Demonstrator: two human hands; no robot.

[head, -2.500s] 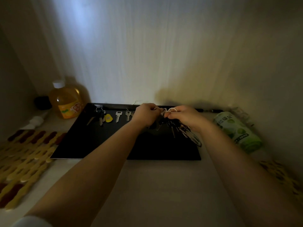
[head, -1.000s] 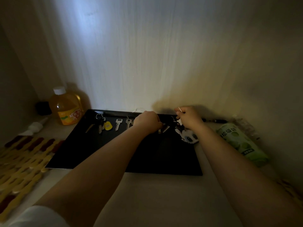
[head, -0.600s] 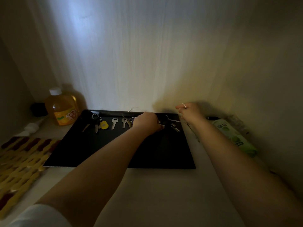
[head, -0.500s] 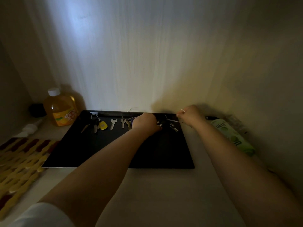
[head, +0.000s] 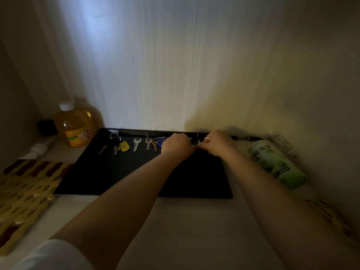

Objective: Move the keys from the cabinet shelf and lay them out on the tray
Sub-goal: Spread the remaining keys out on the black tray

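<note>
On the dim cabinet shelf the black tray [head: 120,178] holds a row of keys [head: 136,144] — my left hand [head: 176,145] and right hand [head: 219,143], at its two o'clock corner, pinch another dark bunch [head: 199,142], not yet laid flat.

dim cabinet, pale back wall [head: 175,65].

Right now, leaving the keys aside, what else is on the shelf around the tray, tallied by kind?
Bottles: 1, orange bottle
Green wrapped rolls: 1, green roll
Woven mats: 1, yellow-and-red mat
Small white tubes: 1, white tube
Total: 4
</note>
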